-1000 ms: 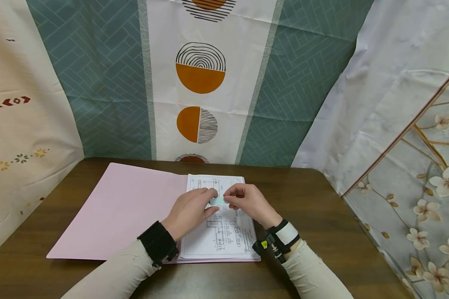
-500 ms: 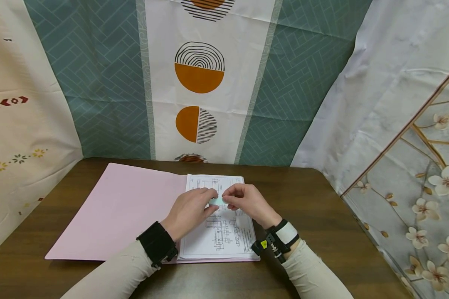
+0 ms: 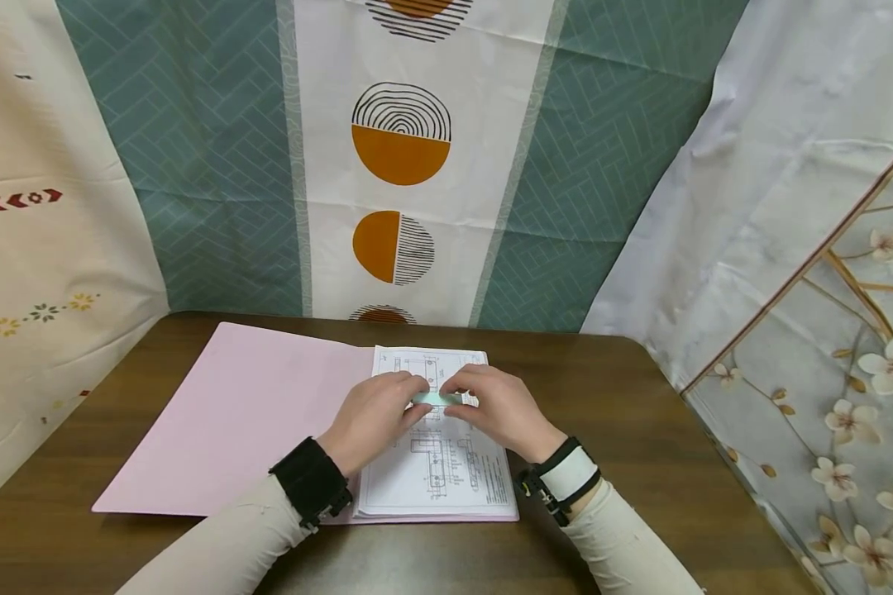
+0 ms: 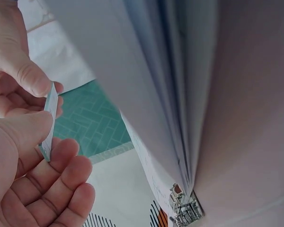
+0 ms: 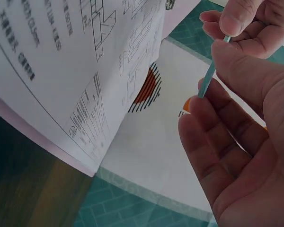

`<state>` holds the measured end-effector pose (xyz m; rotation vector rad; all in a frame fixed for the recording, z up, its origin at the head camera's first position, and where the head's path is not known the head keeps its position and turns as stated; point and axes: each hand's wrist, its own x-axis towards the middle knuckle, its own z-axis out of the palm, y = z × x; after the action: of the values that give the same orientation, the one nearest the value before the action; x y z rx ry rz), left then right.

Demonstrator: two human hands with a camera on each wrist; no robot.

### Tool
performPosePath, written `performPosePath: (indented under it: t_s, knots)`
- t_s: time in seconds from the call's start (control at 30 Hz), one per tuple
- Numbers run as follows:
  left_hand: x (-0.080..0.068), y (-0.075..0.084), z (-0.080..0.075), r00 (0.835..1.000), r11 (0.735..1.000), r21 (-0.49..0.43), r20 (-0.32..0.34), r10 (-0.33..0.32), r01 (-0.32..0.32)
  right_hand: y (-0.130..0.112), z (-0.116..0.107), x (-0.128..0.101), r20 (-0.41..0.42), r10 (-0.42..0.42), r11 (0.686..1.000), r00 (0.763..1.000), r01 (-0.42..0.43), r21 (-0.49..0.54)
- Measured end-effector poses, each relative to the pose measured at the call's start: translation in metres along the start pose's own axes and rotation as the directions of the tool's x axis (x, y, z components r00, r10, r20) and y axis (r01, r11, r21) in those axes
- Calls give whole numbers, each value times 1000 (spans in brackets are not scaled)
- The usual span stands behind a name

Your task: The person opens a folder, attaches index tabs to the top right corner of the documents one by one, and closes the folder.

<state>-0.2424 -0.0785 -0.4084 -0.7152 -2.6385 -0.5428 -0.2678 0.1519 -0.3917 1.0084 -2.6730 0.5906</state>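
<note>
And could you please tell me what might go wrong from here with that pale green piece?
The left hand and right hand pinch the thin pale green piece near opposite ends, so an uneven pull might bend it. It is held above the printed sheets, so if it slipped, it would probably drop onto them. In the left wrist view, the sheets fan apart above the metal clip, so a brushing hand might crease one.

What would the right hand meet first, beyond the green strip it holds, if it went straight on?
Probably the left hand, pinching the other end of the green strip; exact alignment in depth is unclear.
</note>
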Motion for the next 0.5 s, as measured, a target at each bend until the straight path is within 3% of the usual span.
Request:
performPosePath:
  t_s: [0.5]
  knots:
    - [0, -1, -1, 1000, 1000, -2, -4, 11, -11, -1, -3, 1, -28, -64, 997, 998, 63, -34]
